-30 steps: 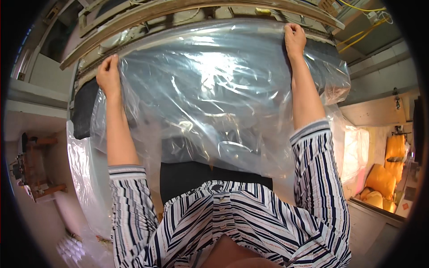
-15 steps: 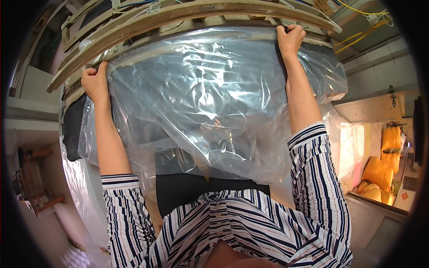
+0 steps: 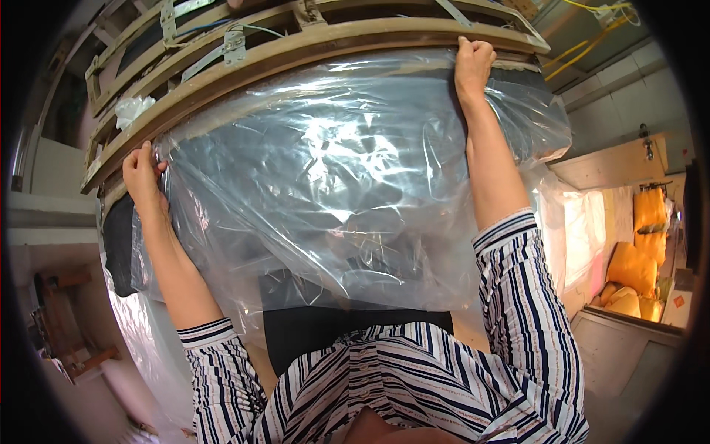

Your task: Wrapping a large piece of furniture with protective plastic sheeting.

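Your left hand point(image 3: 144, 179) and the wooden frame point(image 3: 355, 37) shifted nearer you; frame now borders the clear sheet point(image 3: 347, 155) along the dark cloth point(image 3: 120, 255)'s far edge. Right hand point(image 3: 474, 68) there too; fingers bunched, grip unclear.

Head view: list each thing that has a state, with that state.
Clear plastic sheet: wrinkled, spread out
Dark material: partly covered by plastic
Wooden frame: along the sheet's far edge
Metal brackets: attached to the frame
Left hand: fingers curled, at frame
Right hand: fingers curled, at frame
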### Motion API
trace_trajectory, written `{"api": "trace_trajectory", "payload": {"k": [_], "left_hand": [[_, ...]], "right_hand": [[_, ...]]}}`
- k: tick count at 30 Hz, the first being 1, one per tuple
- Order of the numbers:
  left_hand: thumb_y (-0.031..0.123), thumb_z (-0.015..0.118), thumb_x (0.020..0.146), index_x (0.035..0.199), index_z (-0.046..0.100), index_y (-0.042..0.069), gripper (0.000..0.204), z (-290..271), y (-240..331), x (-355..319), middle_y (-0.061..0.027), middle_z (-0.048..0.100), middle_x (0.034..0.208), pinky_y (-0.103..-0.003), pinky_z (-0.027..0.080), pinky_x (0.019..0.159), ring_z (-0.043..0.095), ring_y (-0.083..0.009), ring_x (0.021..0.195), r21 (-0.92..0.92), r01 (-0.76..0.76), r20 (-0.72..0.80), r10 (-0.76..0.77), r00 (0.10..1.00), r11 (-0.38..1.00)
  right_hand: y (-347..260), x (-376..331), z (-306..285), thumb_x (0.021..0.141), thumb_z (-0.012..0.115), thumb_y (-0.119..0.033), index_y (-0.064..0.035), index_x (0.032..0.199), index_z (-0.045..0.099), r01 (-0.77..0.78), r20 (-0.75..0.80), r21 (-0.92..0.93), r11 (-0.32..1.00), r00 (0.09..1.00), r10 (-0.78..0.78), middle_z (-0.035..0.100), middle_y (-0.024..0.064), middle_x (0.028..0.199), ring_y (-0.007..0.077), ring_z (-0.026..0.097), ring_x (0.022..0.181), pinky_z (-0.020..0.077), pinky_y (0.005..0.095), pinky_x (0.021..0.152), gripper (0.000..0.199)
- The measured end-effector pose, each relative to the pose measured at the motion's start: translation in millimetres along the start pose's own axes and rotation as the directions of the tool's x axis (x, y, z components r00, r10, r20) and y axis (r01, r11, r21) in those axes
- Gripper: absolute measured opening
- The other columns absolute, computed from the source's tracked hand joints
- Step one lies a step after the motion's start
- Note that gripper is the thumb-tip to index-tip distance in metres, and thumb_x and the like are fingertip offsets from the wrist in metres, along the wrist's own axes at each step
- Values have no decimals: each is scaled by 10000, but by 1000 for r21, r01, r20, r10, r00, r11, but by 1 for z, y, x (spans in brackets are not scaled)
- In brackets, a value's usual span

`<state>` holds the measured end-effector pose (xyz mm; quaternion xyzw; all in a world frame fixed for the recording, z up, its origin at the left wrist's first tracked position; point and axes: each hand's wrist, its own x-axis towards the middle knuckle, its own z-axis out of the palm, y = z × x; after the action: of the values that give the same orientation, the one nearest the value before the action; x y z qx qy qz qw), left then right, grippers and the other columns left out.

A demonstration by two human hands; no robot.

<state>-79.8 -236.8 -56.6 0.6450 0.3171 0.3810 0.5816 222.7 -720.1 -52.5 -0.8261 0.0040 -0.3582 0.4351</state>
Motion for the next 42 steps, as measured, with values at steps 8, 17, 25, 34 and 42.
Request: {"api": "trace_trajectory", "payload": {"k": [8,17,25,34,42], "left_hand": [[172,642,852,942,634,85,126,-2,31,-36,48,575,814,-164,354,562,459,-14,666,109,-342,57,338,939,933],[108,590,885,1059,559,60,183,-127,78,-148,23,526,836,-157,343,505,443,-21,634,9,-115,-7,115,993,993],[114,616,859,989,578,82,139,-183,62,-187,41,516,764,-156,292,405,435,-11,586,103,97,-25,-95,995,990],[74,610,818,942,633,41,130,-23,101,-165,-102,590,951,-320,437,778,571,-247,883,673,-731,584,526,618,110],[136,692,736,917,672,107,184,198,141,-198,-35,615,892,-330,412,726,579,-202,847,-45,-975,738,665,113,216]], "right_hand": [[-30,-31,-18,890,488,-226,-15,879,482,94,6,448,889,994,-108,492,99,872,216,514,822,430,346,740,211],[-52,-115,-64,820,644,-275,44,1171,411,-560,639,536,632,758,130,552,84,974,125,553,740,448,245,615,528],[-80,-139,-77,787,705,-185,-51,699,580,-182,575,500,847,801,-168,474,-70,665,21,389,600,320,184,536,202],[-85,-159,-102,726,701,-220,-66,1015,579,-164,474,436,885,878,-71,596,15,647,119,528,584,432,267,590,350],[-112,-159,-132,714,690,-182,-64,1084,549,-93,454,365,926,886,-90,593,26,600,160,549,524,440,296,558,413]]}}
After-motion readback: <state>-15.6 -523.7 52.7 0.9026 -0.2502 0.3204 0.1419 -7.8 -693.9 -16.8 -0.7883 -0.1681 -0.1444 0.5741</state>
